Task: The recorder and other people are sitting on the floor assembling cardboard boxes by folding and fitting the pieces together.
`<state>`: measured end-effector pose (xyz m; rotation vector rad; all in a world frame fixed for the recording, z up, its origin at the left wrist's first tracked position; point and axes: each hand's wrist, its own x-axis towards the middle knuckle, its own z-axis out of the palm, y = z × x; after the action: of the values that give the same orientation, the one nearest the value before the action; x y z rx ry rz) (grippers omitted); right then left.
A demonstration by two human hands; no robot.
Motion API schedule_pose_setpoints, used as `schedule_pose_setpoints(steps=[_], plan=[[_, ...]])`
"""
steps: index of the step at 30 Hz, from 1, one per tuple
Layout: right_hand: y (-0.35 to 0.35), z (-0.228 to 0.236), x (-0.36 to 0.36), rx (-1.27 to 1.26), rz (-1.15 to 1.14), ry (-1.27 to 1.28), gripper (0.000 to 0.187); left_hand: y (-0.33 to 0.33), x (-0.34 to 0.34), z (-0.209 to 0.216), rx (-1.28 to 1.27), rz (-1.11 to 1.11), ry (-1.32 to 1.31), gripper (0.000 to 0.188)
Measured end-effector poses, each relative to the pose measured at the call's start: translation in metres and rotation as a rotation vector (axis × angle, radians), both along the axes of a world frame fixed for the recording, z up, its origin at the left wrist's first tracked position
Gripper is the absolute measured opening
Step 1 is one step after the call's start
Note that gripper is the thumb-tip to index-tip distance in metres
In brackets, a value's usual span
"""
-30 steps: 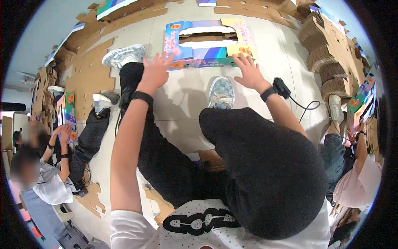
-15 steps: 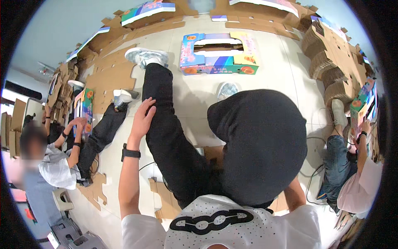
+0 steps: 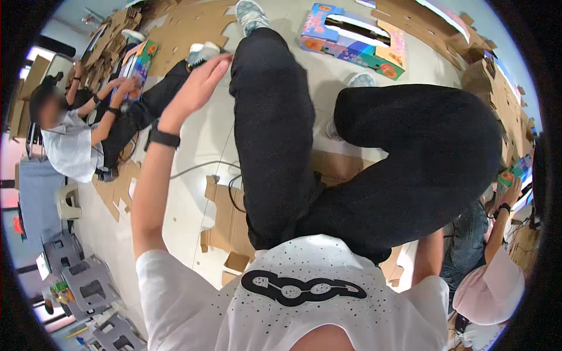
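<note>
My left hand (image 3: 198, 90) is raised beside my left knee with its fingers stretched out and nothing in it. A dark band circles that wrist. My right forearm (image 3: 429, 257) goes down behind my bent right leg, which hides the right hand. Beyond my feet, a colourful fruit carton (image 3: 351, 54) stands on the tiled floor, with peaches printed on it and a long opening in its top. Flat brown cardboard (image 3: 225, 219) lies by my left thigh, near a dark cable (image 3: 202, 168).
Stacked die-cut cardboard (image 3: 489, 85) stands at the right, with more sheets (image 3: 190, 26) spread at the far left. A co-worker (image 3: 67, 137) at the left and another (image 3: 489, 286) at the right each handle a carton. Grey plastic stools (image 3: 91, 278) stand at the lower left.
My left hand has come up off my left leg. The view has turned, so the carton now appears farther up and right. My bent right leg has tipped outward to the right.
</note>
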<state>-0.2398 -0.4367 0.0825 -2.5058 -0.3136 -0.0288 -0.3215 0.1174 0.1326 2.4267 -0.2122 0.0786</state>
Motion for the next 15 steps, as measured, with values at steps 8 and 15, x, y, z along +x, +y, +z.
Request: schedule_pose_setpoints(steps=[8, 15], plan=[[-0.029, 0.095, 0.068, -0.080, 0.043, -0.202, 0.033, -0.045, 0.076, 0.054, 0.082, -0.353, -0.195, 0.045], [0.111, 0.180, 0.157, -0.406, 0.573, -0.382, 0.037, -0.130, 0.176, 0.100, 0.467, -0.491, -0.356, 0.044]])
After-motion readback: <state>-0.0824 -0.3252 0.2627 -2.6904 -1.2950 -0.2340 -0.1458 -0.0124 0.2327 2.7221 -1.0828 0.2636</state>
